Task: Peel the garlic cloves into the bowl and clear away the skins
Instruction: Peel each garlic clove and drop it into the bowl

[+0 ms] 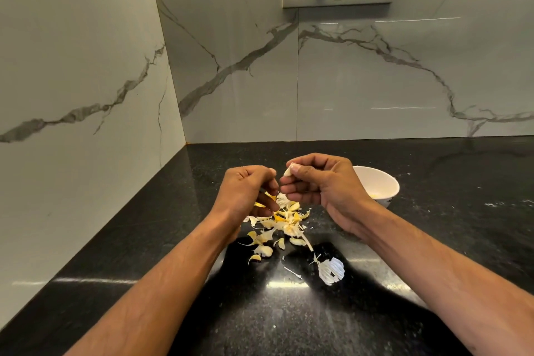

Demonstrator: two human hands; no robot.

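Centre frame: right hand (pixel 318 182) pinches a garlic clove (pixel 287 172); left hand (pixel 245 191), fingers curled, grasp unclear, above skins (pixel 277 222) on black counter (pixel 144 240). Bowl (pixel 381 185) at right.

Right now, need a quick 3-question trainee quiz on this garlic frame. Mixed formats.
1. True or false: the right hand pinches a garlic clove.
2. Where is the white bowl? A) left of the left hand B) behind the right hand C) at the counter's near edge
3. Fill in: the loose skins lie on the black ____.

Key: 1 true; 2 B; 3 counter.
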